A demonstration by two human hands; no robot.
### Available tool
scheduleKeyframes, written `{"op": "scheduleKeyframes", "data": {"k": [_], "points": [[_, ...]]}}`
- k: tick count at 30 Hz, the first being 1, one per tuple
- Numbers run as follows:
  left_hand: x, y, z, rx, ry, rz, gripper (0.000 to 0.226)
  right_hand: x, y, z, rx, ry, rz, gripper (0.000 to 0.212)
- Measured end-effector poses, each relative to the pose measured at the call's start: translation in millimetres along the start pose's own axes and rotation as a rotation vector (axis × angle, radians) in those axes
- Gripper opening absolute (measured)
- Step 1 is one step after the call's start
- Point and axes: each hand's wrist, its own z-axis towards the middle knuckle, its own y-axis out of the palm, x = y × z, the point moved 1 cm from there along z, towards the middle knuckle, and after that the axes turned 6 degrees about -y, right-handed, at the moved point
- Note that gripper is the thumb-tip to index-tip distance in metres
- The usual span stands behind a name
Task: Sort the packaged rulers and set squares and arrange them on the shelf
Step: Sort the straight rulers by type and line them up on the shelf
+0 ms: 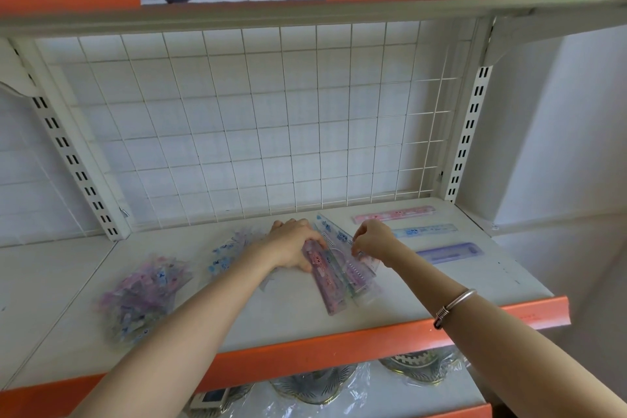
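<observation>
On the white metal shelf [305, 316], the left hand [294, 244] is clasping and the right hand [372, 240] pinching a light, stiff, probably slippery stack of clear-sleeved pastel plastic rulers and set squares [339, 278], best gripped along its edges.

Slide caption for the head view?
Left hand and right hand hold a packaged ruler set on the shelf; three rulers lie beside.

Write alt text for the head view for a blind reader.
On a white orange-edged shelf, the left hand grips a pile of clear-wrapped rulers and set squares while the right hand pinches its edge. To the right lie a pink packaged ruler, a blue one and a purple one; two heaps of packets lie left.
</observation>
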Motion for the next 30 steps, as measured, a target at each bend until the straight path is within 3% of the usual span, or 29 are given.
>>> {"op": "scheduleKeyframes", "data": {"k": [8,13,21,30], "points": [[7,5,9,0.047,0.15,0.095,0.037,7,-1,2,0.045,-0.001,0.106,0.021],[8,11,12,0.108,0.206,0.002,0.032,14,-2,6,0.067,0.037,0.23,0.021],[7,13,17,0.094,0.21,-0.061,0.034,18,-15,3,0.057,0.048,0.471,0.023],[18,15,22,0.039,0.2,-0.054,0.046,23,-31,4,0.109,-0.025,0.429,0.02]]}}
